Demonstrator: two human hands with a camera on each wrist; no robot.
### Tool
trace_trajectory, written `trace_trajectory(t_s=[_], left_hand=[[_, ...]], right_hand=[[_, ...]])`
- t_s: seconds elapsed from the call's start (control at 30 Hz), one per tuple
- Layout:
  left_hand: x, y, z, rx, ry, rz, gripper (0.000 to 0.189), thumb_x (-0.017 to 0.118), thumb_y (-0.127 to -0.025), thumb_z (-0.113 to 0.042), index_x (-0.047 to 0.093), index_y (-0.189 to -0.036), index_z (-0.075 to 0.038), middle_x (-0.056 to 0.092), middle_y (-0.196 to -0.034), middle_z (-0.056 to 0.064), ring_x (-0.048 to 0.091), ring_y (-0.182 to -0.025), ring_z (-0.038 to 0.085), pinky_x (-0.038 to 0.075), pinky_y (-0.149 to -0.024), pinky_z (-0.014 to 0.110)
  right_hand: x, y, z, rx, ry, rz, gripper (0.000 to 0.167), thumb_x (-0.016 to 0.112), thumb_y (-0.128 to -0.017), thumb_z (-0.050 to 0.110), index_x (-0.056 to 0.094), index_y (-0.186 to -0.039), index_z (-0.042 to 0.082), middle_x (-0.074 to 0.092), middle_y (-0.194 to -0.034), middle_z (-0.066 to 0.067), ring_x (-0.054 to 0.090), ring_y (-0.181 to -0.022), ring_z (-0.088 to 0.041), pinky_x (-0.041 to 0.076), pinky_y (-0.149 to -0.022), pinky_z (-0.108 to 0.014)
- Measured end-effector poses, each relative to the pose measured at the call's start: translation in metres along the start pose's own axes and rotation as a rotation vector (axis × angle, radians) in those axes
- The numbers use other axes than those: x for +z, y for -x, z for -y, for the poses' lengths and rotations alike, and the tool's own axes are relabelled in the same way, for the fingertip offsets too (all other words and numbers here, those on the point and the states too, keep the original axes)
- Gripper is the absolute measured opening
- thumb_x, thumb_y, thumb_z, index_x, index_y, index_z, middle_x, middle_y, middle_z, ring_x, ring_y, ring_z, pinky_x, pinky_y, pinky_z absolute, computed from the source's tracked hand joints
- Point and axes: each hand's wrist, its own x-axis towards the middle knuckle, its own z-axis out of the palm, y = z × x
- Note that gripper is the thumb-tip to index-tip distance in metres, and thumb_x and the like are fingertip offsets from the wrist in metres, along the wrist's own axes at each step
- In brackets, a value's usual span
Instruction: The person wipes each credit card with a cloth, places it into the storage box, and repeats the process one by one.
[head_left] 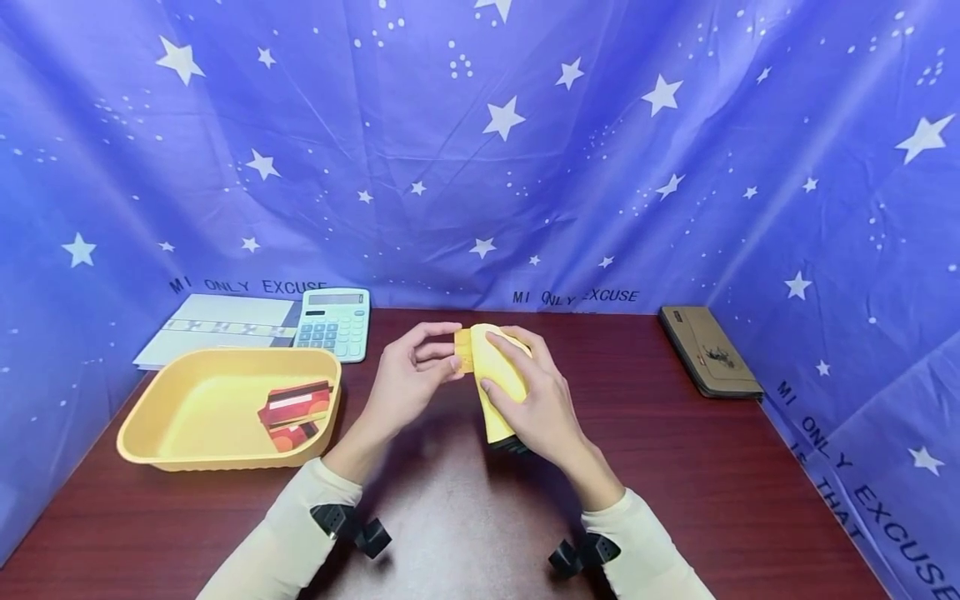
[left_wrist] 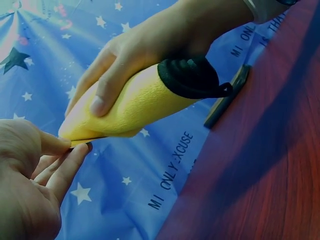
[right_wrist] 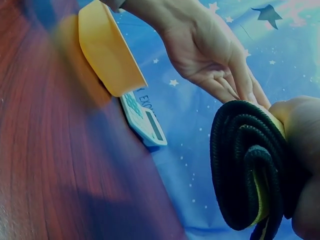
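Observation:
A rolled yellow cloth with black edging is held above the table in front of me. My right hand grips the roll, with fingers over its top and side. At its left side, my left hand pinches a thin orange-yellow flap between thumb and fingers. The left wrist view shows a small black loop at the roll's dark end. Coiled layers of black edging face the camera in the right wrist view.
On the left stands a yellow plastic basin with several red cards in it. Behind it are a pale green calculator and a white box-like item. A brown wallet lies at the right edge, near the blue star curtain.

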Motion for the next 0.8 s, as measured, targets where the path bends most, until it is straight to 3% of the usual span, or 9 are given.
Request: trace_trajectory(t_s=[0.1, 0.3, 0.4, 0.6, 0.8], left_hand=[[0.001, 0.002, 0.001, 0.013, -0.012, 0.01, 0.041, 0.067, -0.092, 0.011, 0.063, -0.132, 0.002, 0.073, -0.113, 0.032, 0.078, -0.092, 0.016, 0.066, -0.087, 0.05], [0.002, 0.004, 0.002, 0.022, -0.028, 0.007, 0.04, 0.068, -0.092, 0.011, 0.064, -0.131, 0.002, 0.071, -0.114, 0.035, 0.077, -0.092, 0.014, 0.069, -0.084, 0.038], [0.002, 0.004, 0.001, 0.022, -0.031, 0.003, 0.04, 0.068, -0.091, 0.011, 0.064, -0.13, 0.002, 0.072, -0.114, 0.035, 0.078, -0.092, 0.015, 0.069, -0.083, 0.04], [0.002, 0.003, 0.0, 0.014, -0.03, -0.008, 0.039, 0.068, -0.091, 0.011, 0.066, -0.129, 0.002, 0.072, -0.112, 0.034, 0.078, -0.091, 0.023, 0.069, -0.082, 0.042], [0.002, 0.003, -0.005, 0.005, -0.056, -0.021, 0.039, 0.068, -0.09, 0.012, 0.067, -0.128, 0.001, 0.074, -0.11, 0.032, 0.078, -0.089, 0.021, 0.069, -0.08, 0.043]], right_hand=[[0.003, 0.002, 0.003, -0.011, 0.007, 0.011, 0.061, 0.082, -0.085, 0.016, 0.063, -0.142, 0.024, 0.056, -0.146, -0.003, 0.062, -0.124, -0.024, 0.061, -0.081, -0.039], [0.005, 0.005, 0.007, -0.024, 0.022, 0.039, 0.061, 0.083, -0.085, 0.018, 0.063, -0.142, 0.024, 0.055, -0.147, -0.004, 0.051, -0.144, -0.026, 0.062, -0.098, -0.048], [0.005, 0.004, 0.007, -0.031, 0.044, 0.039, 0.061, 0.083, -0.085, 0.018, 0.063, -0.142, 0.023, 0.055, -0.147, -0.005, 0.054, -0.14, -0.026, 0.063, -0.093, -0.047], [0.0, 0.002, 0.003, -0.005, 0.076, 0.009, 0.061, 0.082, -0.085, 0.019, 0.062, -0.143, 0.023, 0.056, -0.145, -0.006, 0.064, -0.119, -0.025, 0.062, -0.08, -0.043], [-0.006, -0.003, -0.006, 0.037, 0.08, -0.027, 0.063, 0.082, -0.086, 0.02, 0.061, -0.145, 0.024, 0.056, -0.145, -0.006, 0.063, -0.12, -0.026, 0.061, -0.08, -0.047]])
